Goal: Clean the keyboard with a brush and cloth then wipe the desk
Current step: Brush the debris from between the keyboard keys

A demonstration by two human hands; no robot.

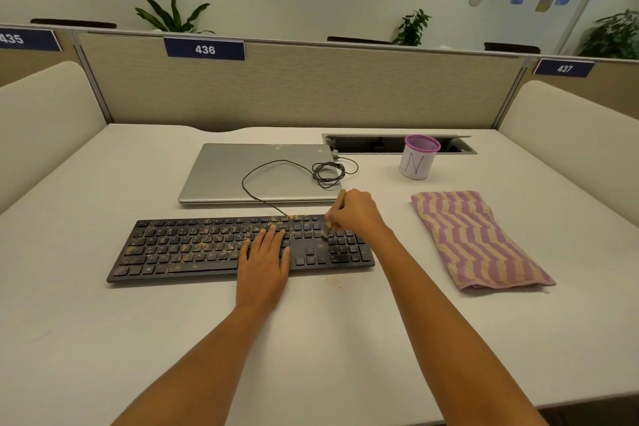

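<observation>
Your purple mesh pen cup (416,159), wrapped in white paper with blue marks, stood far right on the table (138,339), just in front of the open cable recess (380,143). From your angle you could not tell what the cup held.

The black keyboard (193,245) lay across the middle of the table, strewn with tan crumbs, thickest on its left and middle keys. Your left hand (264,259) lay flat on the keys right of centre, fingers straight and slightly spread. Your right hand (354,213) pinched the brush (340,197), its bristles touching the keys at the number pad's left edge.

The folded purple-and-cream striped cloth (477,239) lay to the right of the keyboard, apart from it. A closed silver laptop (242,176) sat just behind the keyboard, with a black cable (276,162) looped over its lid. A few crumbs (333,282) dotted the table by the keyboard's near edge.
</observation>
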